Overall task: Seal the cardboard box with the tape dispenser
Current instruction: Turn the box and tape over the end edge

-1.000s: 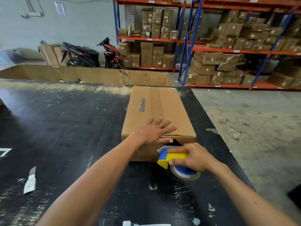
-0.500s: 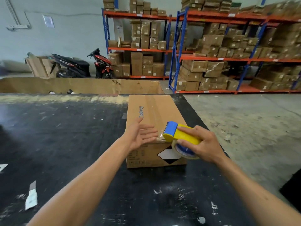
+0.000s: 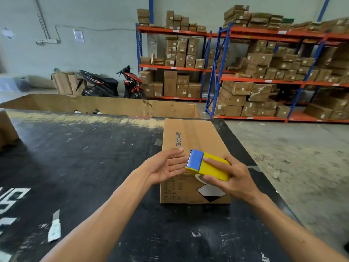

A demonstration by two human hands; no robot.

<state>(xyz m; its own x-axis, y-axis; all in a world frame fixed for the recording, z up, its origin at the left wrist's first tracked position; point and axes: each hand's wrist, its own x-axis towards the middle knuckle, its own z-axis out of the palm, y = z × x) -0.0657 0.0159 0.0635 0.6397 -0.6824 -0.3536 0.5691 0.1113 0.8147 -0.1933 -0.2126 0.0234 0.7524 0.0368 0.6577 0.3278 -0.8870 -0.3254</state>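
A closed brown cardboard box (image 3: 194, 137) printed "Glodway" lies lengthwise on the black table (image 3: 85, 157), with a strip of clear tape along its top seam. My right hand (image 3: 232, 178) grips a yellow and blue tape dispenser (image 3: 205, 165) above the box's near edge, blue cutter end pointing left. My left hand (image 3: 166, 165) is open, palm turned up toward the right, fingertips beside the cutter end. The tape roll is mostly hidden under my right hand.
A large open cardboard bin (image 3: 113, 106) stands behind the table. Another box corner (image 3: 7, 129) sits at the table's left edge. Racks of boxes (image 3: 264, 72) and a parked motorbike (image 3: 130, 84) stand beyond. Concrete floor (image 3: 302, 157) lies to the right.
My right hand lifted the dispenser from the box's near face up over its top edge. My left hand came off the box top and turned palm up beside the cutter.
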